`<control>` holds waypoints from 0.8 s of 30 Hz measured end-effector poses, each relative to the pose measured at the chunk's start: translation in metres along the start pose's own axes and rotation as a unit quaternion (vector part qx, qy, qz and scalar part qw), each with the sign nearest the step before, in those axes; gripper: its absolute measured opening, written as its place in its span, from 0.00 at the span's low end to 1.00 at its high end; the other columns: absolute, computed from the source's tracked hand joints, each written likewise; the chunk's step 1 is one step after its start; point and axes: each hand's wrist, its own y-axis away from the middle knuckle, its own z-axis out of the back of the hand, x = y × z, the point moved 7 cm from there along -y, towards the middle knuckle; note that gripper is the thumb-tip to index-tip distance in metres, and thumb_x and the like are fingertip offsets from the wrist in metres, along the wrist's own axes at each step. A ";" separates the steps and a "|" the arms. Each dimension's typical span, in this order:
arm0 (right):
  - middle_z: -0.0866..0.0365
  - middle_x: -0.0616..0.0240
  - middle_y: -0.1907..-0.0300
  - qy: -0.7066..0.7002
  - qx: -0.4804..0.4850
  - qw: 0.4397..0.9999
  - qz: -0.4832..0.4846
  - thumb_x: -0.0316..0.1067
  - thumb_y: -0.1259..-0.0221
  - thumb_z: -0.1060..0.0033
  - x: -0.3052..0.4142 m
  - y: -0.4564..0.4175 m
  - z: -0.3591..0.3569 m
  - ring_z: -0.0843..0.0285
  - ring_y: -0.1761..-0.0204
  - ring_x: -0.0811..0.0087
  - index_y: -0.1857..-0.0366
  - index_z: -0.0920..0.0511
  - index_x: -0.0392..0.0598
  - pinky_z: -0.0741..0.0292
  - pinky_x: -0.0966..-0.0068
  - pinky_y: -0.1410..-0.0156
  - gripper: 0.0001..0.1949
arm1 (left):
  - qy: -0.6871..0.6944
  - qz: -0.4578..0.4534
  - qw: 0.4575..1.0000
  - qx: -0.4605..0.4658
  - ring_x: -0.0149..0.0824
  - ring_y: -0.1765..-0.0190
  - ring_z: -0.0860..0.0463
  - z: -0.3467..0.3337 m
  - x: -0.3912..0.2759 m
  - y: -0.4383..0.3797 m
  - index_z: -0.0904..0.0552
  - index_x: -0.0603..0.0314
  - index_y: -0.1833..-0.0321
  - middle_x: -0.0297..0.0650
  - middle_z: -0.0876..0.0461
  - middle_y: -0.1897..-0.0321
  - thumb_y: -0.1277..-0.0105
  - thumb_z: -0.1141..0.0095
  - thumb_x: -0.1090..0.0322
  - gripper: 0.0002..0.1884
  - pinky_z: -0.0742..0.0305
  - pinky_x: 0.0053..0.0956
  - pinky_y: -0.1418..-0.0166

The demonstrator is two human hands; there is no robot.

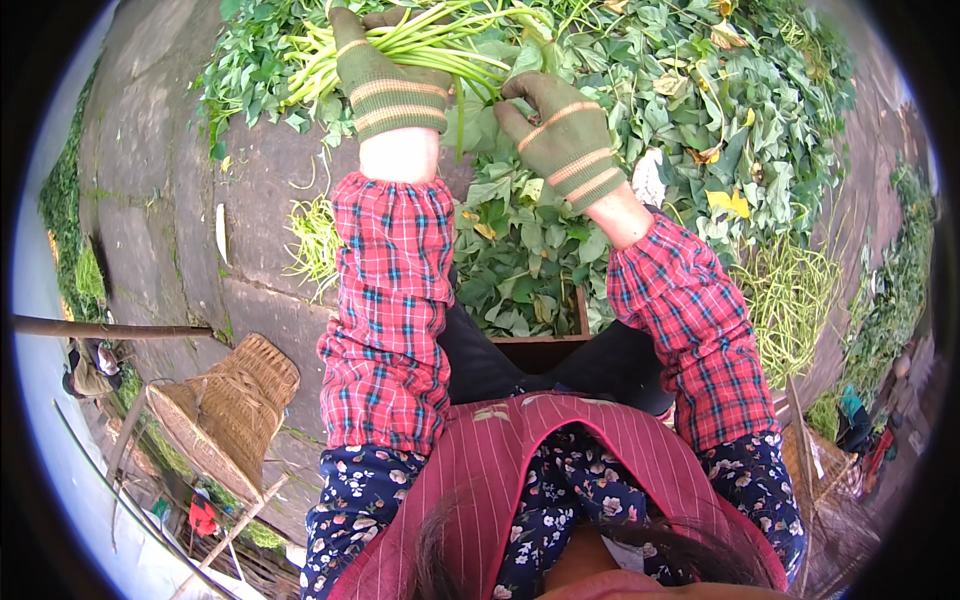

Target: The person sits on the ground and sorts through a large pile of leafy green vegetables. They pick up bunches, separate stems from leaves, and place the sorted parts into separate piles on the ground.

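My left hand (390,82), in a green knit glove with tan stripes, is closed around a bundle of long pale-green leaf stalks (465,61). To its right, my gloved right hand (562,135) has its fingers curled and its thumb close to the index finger, beside the ends of the stalks. Whether a stalk or leaf is pinched there cannot be made out. Under and beyond both hands spreads a large heap of green leafy vines (675,112), which look like sweet potato. More leaves (525,255) lie between my knees, at a wooden edge (540,345).
A small pile of stripped stalks (315,240) rests on the paved ground (255,195) at left; a larger pile (787,307) is at right. A woven bamboo basket (232,405) lies tipped at lower left near a wooden pole (112,329). Another basket (799,465) stands at lower right.
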 end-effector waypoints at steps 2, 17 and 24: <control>0.22 0.60 0.72 0.019 -0.017 0.999 0.026 0.37 0.51 0.40 0.000 0.000 0.001 0.22 0.70 0.58 0.70 0.21 0.50 0.26 0.67 0.65 0.06 | -0.022 -0.002 1.000 -0.022 0.46 0.63 0.24 -0.001 0.000 0.003 0.28 0.62 0.72 0.46 0.24 0.70 0.36 0.52 0.45 0.23 0.28 0.52 0.51; 0.23 0.60 0.74 -0.054 -0.008 0.998 -0.035 0.34 0.53 0.43 -0.007 -0.003 0.003 0.23 0.71 0.63 0.73 0.23 0.47 0.27 0.70 0.67 0.05 | -0.033 -0.012 0.999 -0.027 0.48 0.63 0.25 -0.002 0.000 0.008 0.28 0.64 0.70 0.47 0.25 0.69 0.35 0.53 0.46 0.23 0.29 0.56 0.49; 0.25 0.69 0.76 -0.444 -0.016 0.815 -0.373 0.35 0.48 0.48 -0.066 -0.005 0.022 0.29 0.71 0.77 0.70 0.22 0.44 0.32 0.80 0.66 0.08 | 0.108 0.000 0.991 0.079 0.47 0.63 0.25 0.028 -0.027 -0.036 0.29 0.61 0.71 0.46 0.26 0.70 0.34 0.55 0.45 0.23 0.30 0.58 0.49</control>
